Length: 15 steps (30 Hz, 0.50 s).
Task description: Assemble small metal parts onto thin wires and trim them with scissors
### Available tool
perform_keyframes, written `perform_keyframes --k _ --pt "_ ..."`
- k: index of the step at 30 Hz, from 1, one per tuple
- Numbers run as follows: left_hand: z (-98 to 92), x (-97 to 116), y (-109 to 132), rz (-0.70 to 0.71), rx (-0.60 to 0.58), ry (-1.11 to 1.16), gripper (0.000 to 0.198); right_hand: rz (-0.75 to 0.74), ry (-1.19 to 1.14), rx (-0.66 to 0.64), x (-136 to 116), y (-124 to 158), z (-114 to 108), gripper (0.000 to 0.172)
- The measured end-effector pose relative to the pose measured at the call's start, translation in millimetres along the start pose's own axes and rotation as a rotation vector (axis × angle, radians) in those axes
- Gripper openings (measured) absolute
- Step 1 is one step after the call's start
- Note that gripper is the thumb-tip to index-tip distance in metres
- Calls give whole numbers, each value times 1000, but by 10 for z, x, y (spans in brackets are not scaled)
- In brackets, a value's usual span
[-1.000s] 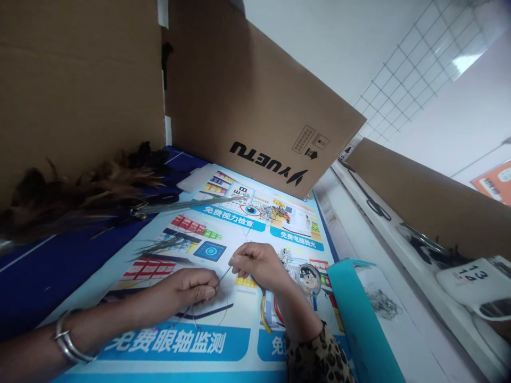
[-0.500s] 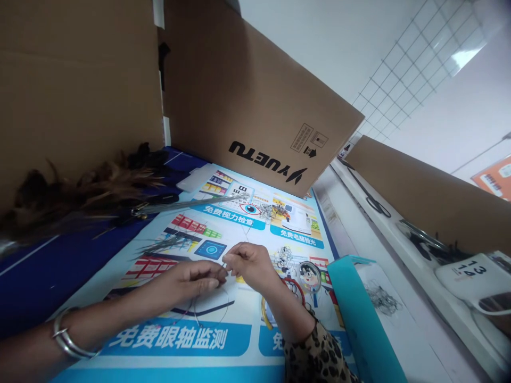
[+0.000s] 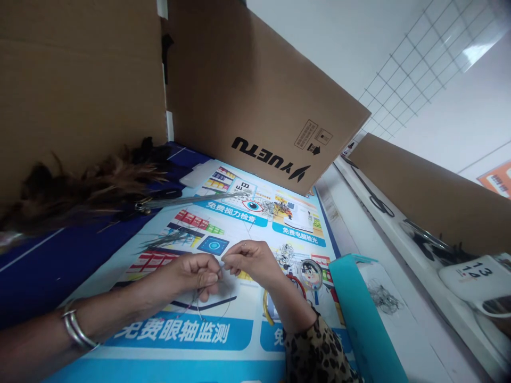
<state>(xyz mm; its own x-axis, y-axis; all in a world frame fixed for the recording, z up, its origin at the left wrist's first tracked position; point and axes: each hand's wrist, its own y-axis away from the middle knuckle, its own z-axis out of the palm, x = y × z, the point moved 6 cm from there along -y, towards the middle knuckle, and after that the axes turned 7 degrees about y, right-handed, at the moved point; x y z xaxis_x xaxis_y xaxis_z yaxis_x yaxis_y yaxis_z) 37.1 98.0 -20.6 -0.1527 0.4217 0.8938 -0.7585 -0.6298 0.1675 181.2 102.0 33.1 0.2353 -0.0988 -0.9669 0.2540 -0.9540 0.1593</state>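
Two tall brown corrugated cardboard panels wall the back of the bench; a third stands at right. Below them lies one glossy printed blue poster, flat and smooth, covering the worktop. One dark brown feather duster rests along the left edge, its metal handle running rightward. One teal cardboard box lid sits at lower right. Left hand, two silver bangles on its wrist, and right hand, in a leopard-print cuff, meet at fingertips, each pinching one thin grey metal wire. Its held part lies roughly left-right between the pinches; the slack loops toward the viewer, above the poster.
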Motion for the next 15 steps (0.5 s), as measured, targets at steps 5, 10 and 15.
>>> perform_keyframes --k 5,10,15 --pt "-30 -17 -18 -12 -50 -7 27 5 4 -67 -12 16 -9 37" --pt "-64 -12 -55 -24 -58 -79 27 55 28 -92 -28 34 -8 46" --pt "-83 36 -75 13 -37 -260 29 67 40 -97 -44 31 -29 45"
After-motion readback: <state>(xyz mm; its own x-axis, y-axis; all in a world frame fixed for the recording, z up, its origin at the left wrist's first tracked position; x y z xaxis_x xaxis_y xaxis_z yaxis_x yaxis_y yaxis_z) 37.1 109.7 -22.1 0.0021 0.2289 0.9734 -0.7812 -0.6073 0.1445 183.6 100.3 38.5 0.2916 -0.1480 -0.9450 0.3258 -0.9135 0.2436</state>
